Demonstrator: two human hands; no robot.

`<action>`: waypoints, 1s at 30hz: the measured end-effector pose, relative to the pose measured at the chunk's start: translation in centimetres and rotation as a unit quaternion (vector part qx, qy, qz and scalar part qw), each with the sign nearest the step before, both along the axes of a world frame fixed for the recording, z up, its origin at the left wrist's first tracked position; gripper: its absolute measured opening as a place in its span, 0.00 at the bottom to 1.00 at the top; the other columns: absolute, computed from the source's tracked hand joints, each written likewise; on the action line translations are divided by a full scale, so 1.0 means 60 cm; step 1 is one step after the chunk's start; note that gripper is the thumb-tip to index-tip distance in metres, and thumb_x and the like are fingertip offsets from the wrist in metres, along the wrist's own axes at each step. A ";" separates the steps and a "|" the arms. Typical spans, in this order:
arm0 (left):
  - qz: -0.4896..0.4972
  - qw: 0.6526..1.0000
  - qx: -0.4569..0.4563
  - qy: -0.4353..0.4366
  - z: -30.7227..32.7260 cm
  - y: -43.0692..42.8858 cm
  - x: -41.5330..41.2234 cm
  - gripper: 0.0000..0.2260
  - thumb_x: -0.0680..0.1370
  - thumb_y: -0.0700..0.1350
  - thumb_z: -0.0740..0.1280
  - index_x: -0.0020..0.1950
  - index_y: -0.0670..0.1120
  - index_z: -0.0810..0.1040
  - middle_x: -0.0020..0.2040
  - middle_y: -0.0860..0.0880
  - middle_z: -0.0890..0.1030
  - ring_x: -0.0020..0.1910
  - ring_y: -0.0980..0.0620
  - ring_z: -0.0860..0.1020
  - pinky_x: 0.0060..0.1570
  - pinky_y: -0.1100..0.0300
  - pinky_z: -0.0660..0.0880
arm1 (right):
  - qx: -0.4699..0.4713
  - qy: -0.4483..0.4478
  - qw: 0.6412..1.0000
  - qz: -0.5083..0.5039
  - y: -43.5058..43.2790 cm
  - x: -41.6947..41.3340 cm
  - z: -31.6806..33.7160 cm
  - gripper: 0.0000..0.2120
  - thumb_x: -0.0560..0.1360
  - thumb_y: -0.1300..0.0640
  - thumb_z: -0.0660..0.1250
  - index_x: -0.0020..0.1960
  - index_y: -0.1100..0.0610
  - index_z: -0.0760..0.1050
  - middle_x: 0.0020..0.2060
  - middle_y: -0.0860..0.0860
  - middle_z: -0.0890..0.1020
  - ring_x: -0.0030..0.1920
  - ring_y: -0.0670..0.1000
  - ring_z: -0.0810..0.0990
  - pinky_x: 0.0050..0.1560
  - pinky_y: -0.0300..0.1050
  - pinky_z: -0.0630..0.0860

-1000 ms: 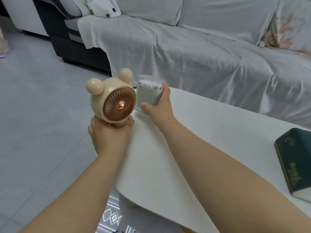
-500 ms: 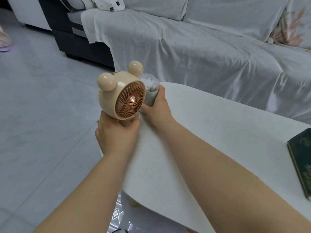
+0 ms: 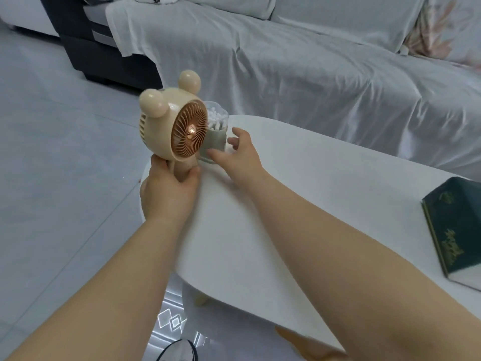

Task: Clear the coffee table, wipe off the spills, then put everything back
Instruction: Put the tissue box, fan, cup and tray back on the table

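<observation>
Pale grey floor tiles [image 3: 52, 157] fill the left side of the frame, and a long sofa [image 3: 325, 82] draped in a wrinkled white cover runs across the top; a dark base shows under it at the upper left, and a floral cushion [image 3: 442, 29] sits at the upper right. Below the sofa, a white coffee table [image 3: 312, 204] with a rounded edge spans the middle and right of the frame, with its beige legs visible beneath the near edge.

At the table's left end stands a pale green cup [image 3: 214, 136], upright on the surface and full of white cotton swabs [image 3: 216, 117]. The right hand [image 3: 239, 155] is just beside it with fingers spread and loosely curled toward the cup's side, thumb low near its base; whether any fingertip touches the cup cannot be told. The left hand [image 3: 169, 188] is wrapped around the handle of a beige bear-eared fan [image 3: 177, 126] with a copper-coloured grille, held upright in front of the cup at the table's left edge, partly hiding it.

On the right edge of the frame a dark green box [image 3: 455, 230] with gold ornament lies on the table, well apart from the cup.
</observation>
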State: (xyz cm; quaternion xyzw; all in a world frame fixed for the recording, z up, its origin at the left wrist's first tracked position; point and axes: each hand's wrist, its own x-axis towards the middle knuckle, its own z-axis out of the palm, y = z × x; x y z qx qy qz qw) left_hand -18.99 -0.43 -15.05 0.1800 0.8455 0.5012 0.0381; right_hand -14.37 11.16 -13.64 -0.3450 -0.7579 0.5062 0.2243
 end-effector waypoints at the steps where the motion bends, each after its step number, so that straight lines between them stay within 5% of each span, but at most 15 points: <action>1: -0.007 1.000 -0.003 -0.001 0.003 -0.003 0.001 0.20 0.71 0.50 0.67 0.59 0.45 0.67 0.59 0.41 0.77 0.59 0.37 0.73 0.52 0.52 0.69 | 0.000 -0.003 1.000 -0.003 -0.005 0.017 0.008 0.34 0.70 0.55 0.69 0.70 0.57 0.57 0.66 0.54 0.68 0.66 0.51 0.67 0.57 0.38 0.62; 5: -0.049 0.998 -0.009 -0.030 0.010 -0.030 0.012 0.24 0.70 0.50 0.67 0.63 0.45 0.66 0.63 0.42 0.74 0.62 0.39 0.72 0.62 0.45 0.69 | 0.003 0.007 1.000 -0.004 -0.040 0.130 0.047 0.20 0.73 0.57 0.66 0.63 0.58 0.69 0.58 0.52 0.75 0.62 0.49 0.72 0.57 0.36 0.66; 8: -0.045 0.997 -0.007 -0.061 0.012 -0.076 0.064 0.29 0.73 0.46 0.66 0.71 0.43 0.59 0.72 0.42 0.63 0.70 0.44 0.62 0.69 0.52 0.59 | -0.021 0.019 1.000 -0.012 -0.084 0.238 0.072 0.10 0.73 0.62 0.64 0.55 0.56 0.74 0.50 0.50 0.78 0.53 0.47 0.76 0.49 0.30 0.72; 11: -0.019 0.997 0.056 -0.050 0.007 -0.131 0.150 0.24 0.74 0.41 0.65 0.68 0.42 0.64 0.70 0.42 0.65 0.68 0.46 0.65 0.61 0.64 0.59 | -0.056 0.043 0.997 -0.028 -0.140 0.341 0.089 0.07 0.74 0.65 0.63 0.45 0.53 0.75 0.43 0.50 0.81 0.45 0.45 0.80 0.50 0.36 0.76; 15: 0.029 0.990 0.137 -0.029 -0.025 -0.188 0.275 0.14 0.72 0.37 0.64 0.58 0.39 0.72 0.59 0.39 0.73 0.56 0.49 0.70 0.51 0.72 0.59 | -0.133 0.107 0.982 -0.075 -0.219 0.466 0.065 0.10 0.75 0.67 0.60 0.41 0.55 0.76 0.29 0.48 0.83 0.29 0.42 0.81 0.33 0.32 0.79; 19: -0.072 0.977 0.008 -0.201 -0.096 -0.193 0.372 0.11 0.73 0.38 0.64 0.55 0.39 0.75 0.56 0.38 0.78 0.53 0.45 0.75 0.47 0.63 0.65 | -0.374 0.140 0.902 -0.165 -0.284 0.556 -0.032 0.11 0.78 0.58 0.55 0.42 0.60 0.74 0.23 0.50 0.81 0.22 0.46 0.77 0.24 0.37 0.76; 22: -0.250 0.913 -0.152 -0.283 -0.161 -0.176 0.408 0.10 0.74 0.40 0.63 0.54 0.40 0.77 0.56 0.39 0.79 0.55 0.42 0.76 0.50 0.60 0.68 | -0.482 0.078 0.840 -0.236 -0.290 0.598 -0.105 0.14 0.78 0.52 0.54 0.43 0.61 0.72 0.32 0.57 0.80 0.28 0.52 0.80 0.25 0.41 0.78; 30: -0.201 0.870 -0.176 -0.415 -0.281 -0.088 0.388 0.25 0.75 0.47 0.63 0.68 0.37 0.63 0.68 0.38 0.69 0.66 0.40 0.69 0.64 0.52 0.66 | -0.535 0.019 0.775 -0.334 -0.215 0.603 -0.247 0.19 0.78 0.48 0.54 0.62 0.61 0.65 0.53 0.60 0.75 0.53 0.60 0.74 0.50 0.56 0.74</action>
